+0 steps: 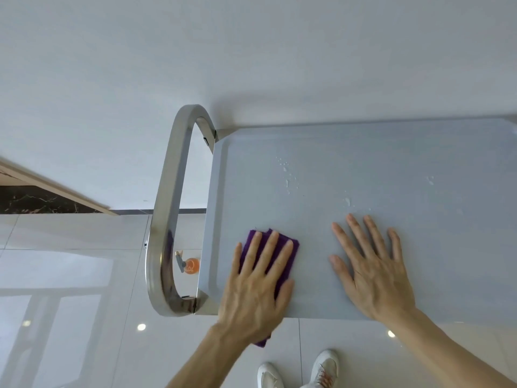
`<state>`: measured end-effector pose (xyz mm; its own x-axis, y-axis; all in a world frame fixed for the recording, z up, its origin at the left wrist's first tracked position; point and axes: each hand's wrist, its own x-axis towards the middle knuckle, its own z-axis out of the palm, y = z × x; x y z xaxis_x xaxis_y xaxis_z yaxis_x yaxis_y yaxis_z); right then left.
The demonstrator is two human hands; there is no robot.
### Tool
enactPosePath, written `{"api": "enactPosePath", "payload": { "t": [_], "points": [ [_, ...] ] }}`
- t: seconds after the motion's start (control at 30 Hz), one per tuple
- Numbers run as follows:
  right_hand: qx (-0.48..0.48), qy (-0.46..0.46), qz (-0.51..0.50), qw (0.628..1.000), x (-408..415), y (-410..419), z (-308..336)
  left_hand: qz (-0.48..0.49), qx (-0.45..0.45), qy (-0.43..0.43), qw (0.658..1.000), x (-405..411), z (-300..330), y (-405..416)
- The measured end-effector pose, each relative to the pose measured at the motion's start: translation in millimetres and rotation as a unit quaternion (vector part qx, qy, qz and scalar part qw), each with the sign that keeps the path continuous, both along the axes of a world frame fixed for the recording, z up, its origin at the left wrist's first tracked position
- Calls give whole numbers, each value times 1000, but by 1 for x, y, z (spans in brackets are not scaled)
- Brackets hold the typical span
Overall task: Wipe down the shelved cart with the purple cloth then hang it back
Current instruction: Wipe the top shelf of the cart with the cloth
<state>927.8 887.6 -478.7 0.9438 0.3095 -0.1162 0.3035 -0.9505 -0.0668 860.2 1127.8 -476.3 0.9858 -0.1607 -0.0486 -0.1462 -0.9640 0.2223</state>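
Flat on the cart's top shelf (363,169), the left hand (256,287) presses the purple cloth (282,264) with straight, spread fingers near the shelf's left front corner, a cloth end hanging off the front edge. Well to its right, the right hand (375,273) rests palm-down, fingers splayed, holding nothing. Water droplets (286,175) dot the shelf beyond. Beside the cloth curves the steel handle (165,228); an orange spray bottle (190,266) shows through it below.

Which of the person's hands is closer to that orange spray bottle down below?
Left. The left hand presses the purple cloth just right of the spray bottle; the right hand lies farther right.
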Motion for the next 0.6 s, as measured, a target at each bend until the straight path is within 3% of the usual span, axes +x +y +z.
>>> {"api": "enactPosePath", "payload": {
  "t": [0.13, 0.3, 0.47, 0.6],
  "points": [
    [-1, -10, 2, 1000, -1, 0, -3, 109, 16, -1, 994, 84, 2, 35],
    [9, -13, 1, 1000, 4, -3, -6, 159, 20, -4, 987, 149, -5, 32],
    [8, -11, 2, 1000, 6, -3, -7, 146, 22, -9, 989, 124, -7, 15],
    [17, -7, -3, 1000, 3, -4, -7, 69, 22, -15, 997, 57, -6, -21]
  ]
}}
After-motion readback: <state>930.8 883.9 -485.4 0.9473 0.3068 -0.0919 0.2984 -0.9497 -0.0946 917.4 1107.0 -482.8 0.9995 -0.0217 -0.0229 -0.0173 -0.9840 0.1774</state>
